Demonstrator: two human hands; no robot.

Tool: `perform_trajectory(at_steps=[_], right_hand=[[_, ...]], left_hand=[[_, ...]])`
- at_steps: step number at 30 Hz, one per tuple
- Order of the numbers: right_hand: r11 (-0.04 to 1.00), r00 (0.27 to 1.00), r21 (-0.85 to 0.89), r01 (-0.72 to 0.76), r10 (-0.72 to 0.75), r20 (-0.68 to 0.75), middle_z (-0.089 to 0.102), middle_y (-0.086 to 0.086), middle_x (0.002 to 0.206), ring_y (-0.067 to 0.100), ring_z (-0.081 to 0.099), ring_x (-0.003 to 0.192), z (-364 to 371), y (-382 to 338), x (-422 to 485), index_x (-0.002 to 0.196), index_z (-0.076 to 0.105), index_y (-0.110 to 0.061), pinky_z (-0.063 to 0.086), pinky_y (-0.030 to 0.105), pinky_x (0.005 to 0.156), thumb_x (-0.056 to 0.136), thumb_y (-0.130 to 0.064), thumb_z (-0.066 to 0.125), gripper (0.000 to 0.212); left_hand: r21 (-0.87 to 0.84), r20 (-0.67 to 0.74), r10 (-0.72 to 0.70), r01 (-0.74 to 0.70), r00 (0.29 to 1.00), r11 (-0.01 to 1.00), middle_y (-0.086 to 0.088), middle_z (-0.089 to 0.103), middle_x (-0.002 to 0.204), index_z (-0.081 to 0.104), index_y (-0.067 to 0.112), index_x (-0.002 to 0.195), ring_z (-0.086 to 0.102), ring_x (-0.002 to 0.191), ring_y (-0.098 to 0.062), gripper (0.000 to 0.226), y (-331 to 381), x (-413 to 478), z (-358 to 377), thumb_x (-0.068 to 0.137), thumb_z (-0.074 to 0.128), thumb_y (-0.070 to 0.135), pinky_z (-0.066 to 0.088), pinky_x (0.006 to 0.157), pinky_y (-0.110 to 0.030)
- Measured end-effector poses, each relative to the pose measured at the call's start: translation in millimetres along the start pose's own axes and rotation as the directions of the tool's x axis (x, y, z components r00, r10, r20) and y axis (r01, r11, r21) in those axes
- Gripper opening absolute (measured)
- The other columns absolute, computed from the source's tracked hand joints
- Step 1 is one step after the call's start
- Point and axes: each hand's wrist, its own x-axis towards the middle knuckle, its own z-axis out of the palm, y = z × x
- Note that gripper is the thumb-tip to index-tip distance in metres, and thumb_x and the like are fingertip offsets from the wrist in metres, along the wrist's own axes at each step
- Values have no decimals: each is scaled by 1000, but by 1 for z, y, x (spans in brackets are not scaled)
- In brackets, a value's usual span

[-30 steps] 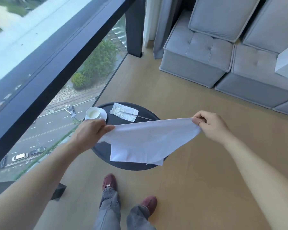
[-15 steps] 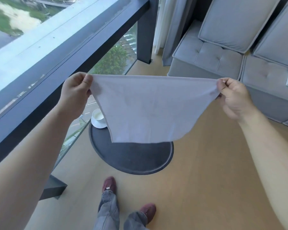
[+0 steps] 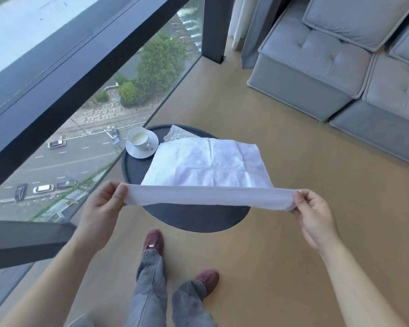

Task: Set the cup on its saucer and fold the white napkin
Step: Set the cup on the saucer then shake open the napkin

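Note:
The white napkin [image 3: 208, 164] is spread over the round dark side table [image 3: 194, 215], its far part lying flat and its near edge lifted. My left hand [image 3: 104, 204] pinches the near left corner. My right hand [image 3: 314, 213] pinches the near right corner, and the edge is stretched taut between them. The white cup [image 3: 138, 137] stands upright on its white saucer [image 3: 134, 152] at the table's far left, just beyond the napkin's left corner.
A crumpled white wrapper [image 3: 175, 133] lies behind the napkin on the table. A floor-to-ceiling window [image 3: 80, 128] runs along the left. A grey sofa [image 3: 328, 74] stands at the right rear. My shoes [image 3: 154, 241] are on the wooden floor below the table.
The napkin hung in the air in front of me half a second ago. Both hands have come down and toward me, and its far part now lies on the table.

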Motion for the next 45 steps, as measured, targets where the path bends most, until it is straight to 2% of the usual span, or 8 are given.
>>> perform_trajectory(at_steps=[2,4,7,21,27,39,41,45], right_hand=[[996,998,-63,-66,64,-27,70,6,92,17,66,87,8,45,-3,85,69,-19,57,30,84,74,-59,76,43],[989,993,-99,-113,109,-47,68,8,90,22,61,88,16,86,-3,87,66,-13,52,37,84,97,-32,64,21],[975,985,-160,-158,143,-96,66,6,86,21,55,85,26,131,0,88,63,-11,45,37,79,104,-13,53,18],[914,961,-404,-44,-72,-268,49,-5,69,15,38,63,66,102,121,79,58,-19,34,30,60,99,-30,59,22],[777,967,-629,-23,-142,-210,57,-3,79,17,47,68,82,99,170,96,58,-8,39,28,59,103,-30,50,25],[576,980,-817,-15,-154,-126,53,1,82,25,48,75,96,106,225,89,51,-9,37,35,64,104,-35,44,31],[608,978,-794,4,-168,-124,52,3,91,24,49,81,99,110,231,84,49,-10,35,32,68,104,-30,46,29],[733,977,-676,-79,-79,-200,47,-4,73,16,41,65,103,118,237,86,51,-10,36,29,56,102,-33,52,28]], left_hand=[[70,-46,-76,79,996,994,-8,63,83,66,16,87,56,85,-27,43,-40,-9,-12,86,69,59,47,87,-57],[143,-73,-146,156,987,977,-8,64,83,66,13,88,58,83,-27,33,-77,-16,-22,94,61,46,47,91,-64],[199,-134,-226,249,965,948,-1,63,77,65,14,86,54,80,-26,24,-116,-23,-25,101,57,30,48,79,-51],[226,-244,-222,278,944,934,0,57,82,64,12,88,48,70,-15,23,-141,117,3,99,56,31,40,61,-30],[418,-290,-202,314,935,852,2,53,74,58,8,83,44,66,-18,26,-165,177,13,97,53,30,38,58,-31],[684,-282,-89,265,955,680,-8,64,85,56,2,91,53,83,-29,32,-181,204,14,101,46,31,35,61,-37],[689,-286,-98,276,953,670,-7,64,84,56,3,91,56,83,-32,32,-181,207,15,100,46,32,37,63,-36],[707,-297,-107,294,949,643,-3,60,81,56,5,93,56,84,-33,33,-179,208,19,100,45,35,39,65,-37]])
